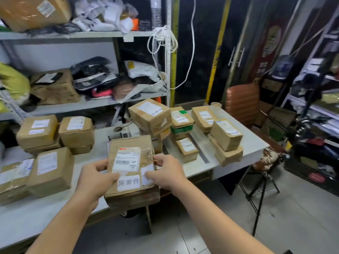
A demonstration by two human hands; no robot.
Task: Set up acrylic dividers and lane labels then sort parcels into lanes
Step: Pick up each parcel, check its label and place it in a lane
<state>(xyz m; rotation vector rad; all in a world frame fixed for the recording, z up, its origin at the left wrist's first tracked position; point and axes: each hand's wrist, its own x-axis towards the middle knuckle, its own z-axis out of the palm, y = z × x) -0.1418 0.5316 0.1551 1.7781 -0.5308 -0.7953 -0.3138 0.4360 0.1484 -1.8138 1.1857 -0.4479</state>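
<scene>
I hold a flat brown parcel (131, 158) with a white shipping label over the table's front edge. My left hand (97, 177) grips its left side, and my right hand (166, 173) grips its right side. A white paper label with black characters (128, 182) sits at the parcel's lower edge between my hands. Under it lies another brown parcel (134, 198). Brown parcels are grouped on the grey table (253, 142): a group at the left (51, 167), a stack in the middle (150, 114), and a group at the right (226, 134). No acrylic dividers are visible.
A metal shelf rack (88, 34) behind the table holds bags and boxes. A brown chair (242, 103) stands behind the table's right end. A black tripod stand (260, 195) rises from the floor at the right. More shelving (319, 107) lines the right wall.
</scene>
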